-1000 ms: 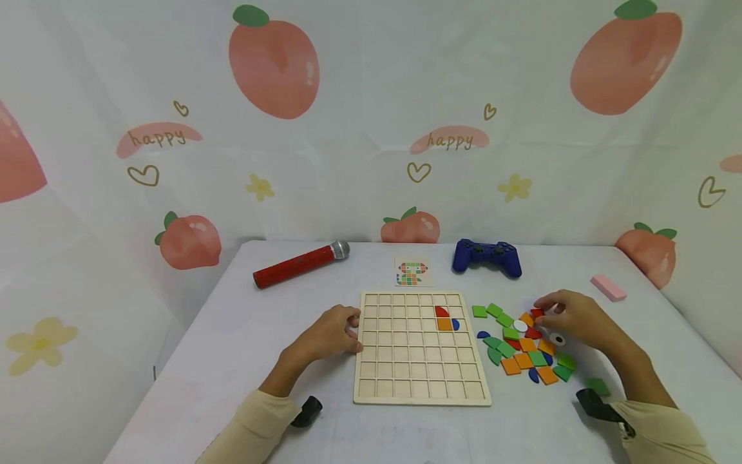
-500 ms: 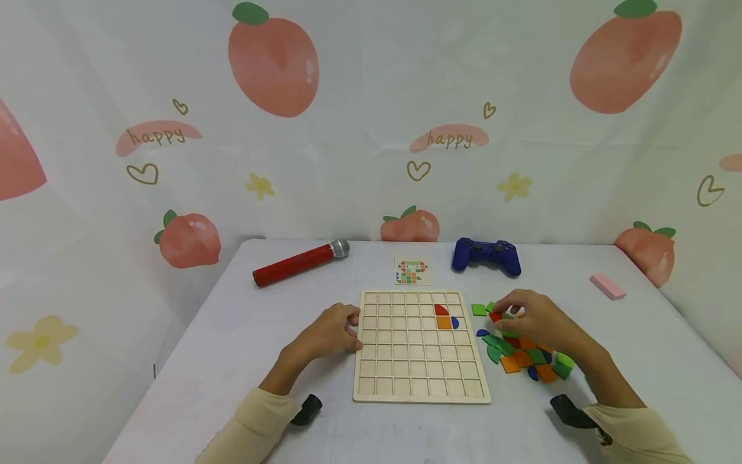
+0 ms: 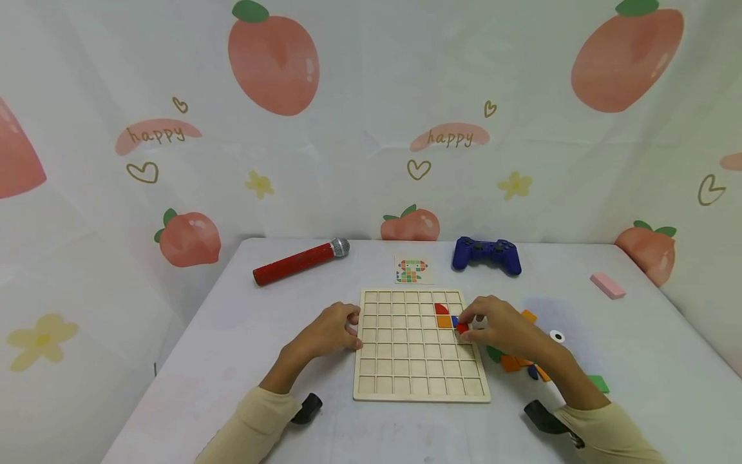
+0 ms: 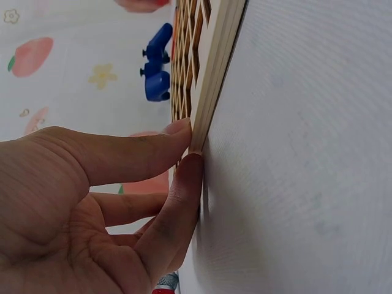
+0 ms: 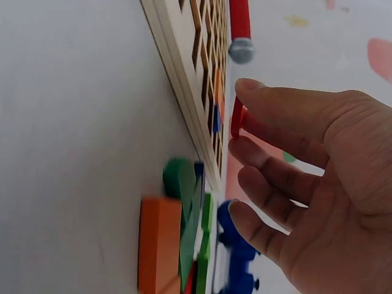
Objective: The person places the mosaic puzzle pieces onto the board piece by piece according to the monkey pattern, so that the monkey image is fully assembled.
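Toward the back left of the table [image 3: 371, 438], a red microphone [image 3: 294, 263] lies aslant, its silver end to the right. Nearer, the left hand [image 3: 327, 332] holds the left edge of a wooden grid board [image 3: 421, 397], thumb and fingertips against it. Behind the board sits a picture card [image 3: 413, 271]. Far-right squares carry a red tile [image 3: 442, 309], an orange tile [image 3: 444, 321] and a blue tile [image 3: 455, 320], the last partly covered. Just beside them the right hand [image 3: 504, 325], the nearer one, pinches a red piece [image 3: 462, 328] slightly above the board; its long axis I can't tell. Past it come a blue game controller [image 3: 487, 255], loose tiles [image 3: 511, 363] half hidden by the arm, and a pink block [image 3: 608, 285]. The table is white; a peach-printed cloth [image 3: 348, 180] hangs behind.
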`<state>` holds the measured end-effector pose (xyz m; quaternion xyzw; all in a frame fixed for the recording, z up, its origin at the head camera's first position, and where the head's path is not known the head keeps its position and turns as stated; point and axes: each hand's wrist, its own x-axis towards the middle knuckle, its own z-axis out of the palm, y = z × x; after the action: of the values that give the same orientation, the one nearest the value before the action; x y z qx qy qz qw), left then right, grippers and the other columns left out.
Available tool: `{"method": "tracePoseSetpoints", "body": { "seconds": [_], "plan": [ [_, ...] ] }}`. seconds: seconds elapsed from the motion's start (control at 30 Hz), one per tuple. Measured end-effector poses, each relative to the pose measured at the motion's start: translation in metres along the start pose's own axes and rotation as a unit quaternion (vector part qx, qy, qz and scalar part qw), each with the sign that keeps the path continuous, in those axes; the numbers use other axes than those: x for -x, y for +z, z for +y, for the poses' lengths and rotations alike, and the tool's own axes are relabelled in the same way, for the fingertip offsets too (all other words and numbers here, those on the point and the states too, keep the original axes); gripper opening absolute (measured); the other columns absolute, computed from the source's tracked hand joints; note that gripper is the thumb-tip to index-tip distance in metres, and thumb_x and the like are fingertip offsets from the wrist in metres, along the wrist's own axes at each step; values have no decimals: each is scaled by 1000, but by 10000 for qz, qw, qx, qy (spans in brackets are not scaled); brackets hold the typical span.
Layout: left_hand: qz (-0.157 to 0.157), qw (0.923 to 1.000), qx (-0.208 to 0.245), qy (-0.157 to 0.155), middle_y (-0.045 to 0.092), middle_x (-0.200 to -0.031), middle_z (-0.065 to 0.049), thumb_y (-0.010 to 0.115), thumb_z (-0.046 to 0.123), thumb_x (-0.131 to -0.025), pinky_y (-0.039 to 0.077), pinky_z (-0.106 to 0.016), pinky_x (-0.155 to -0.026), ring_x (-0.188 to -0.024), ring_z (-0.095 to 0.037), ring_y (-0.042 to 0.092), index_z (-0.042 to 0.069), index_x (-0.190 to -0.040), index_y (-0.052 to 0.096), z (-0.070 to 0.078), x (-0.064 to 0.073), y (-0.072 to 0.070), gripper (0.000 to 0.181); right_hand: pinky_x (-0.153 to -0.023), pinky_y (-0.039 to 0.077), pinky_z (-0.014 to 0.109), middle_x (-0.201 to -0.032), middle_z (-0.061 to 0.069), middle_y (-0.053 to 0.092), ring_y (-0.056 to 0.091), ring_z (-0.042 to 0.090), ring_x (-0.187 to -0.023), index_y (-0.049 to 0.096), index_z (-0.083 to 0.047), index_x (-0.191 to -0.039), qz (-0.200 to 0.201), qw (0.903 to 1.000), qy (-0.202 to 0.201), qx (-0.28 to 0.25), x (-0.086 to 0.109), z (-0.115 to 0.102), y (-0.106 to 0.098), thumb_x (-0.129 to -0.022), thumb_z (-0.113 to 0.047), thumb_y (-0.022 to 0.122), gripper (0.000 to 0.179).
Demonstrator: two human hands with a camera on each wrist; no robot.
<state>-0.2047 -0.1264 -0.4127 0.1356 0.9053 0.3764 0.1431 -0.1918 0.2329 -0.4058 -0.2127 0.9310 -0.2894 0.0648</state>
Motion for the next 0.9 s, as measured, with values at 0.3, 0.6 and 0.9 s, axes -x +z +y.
{"method": "tracePoseSetpoints", "body": {
  "seconds": [0.3,0.6,0.9],
  "plan": [
    [11,10000,25,29,61,-107,-8,88,-3,-81,55,-30,-77,-89,-15,63,-11,-139,59,0,0,-1,66,-90,51,42,-105,-7,71,59,20,-104,81,-16,-108,-60,9997,-196,91,-11,-11,13,-90,-28,85,21],
    [21,9999,96,42,60,-107,-8,88,-4,-80,56,-31,-77,-89,-14,63,-12,-139,59,0,1,-1,67,-88,50,39,-101,-8,67,56,18,-101,80,-17,-104,-139,9994,-260,203,-16,-16,18,-89,-25,86,18],
    [28,10000,82,27,60,-107,-8,88,-4,-80,55,-30,-76,-89,-15,64,-12,-139,59,-1,0,0,66,-87,51,39,-99,-6,66,56,17,-98,80,-14,-104,-259,9995,-142,143,-18,-17,19,-89,-25,87,20]
  ]
}}
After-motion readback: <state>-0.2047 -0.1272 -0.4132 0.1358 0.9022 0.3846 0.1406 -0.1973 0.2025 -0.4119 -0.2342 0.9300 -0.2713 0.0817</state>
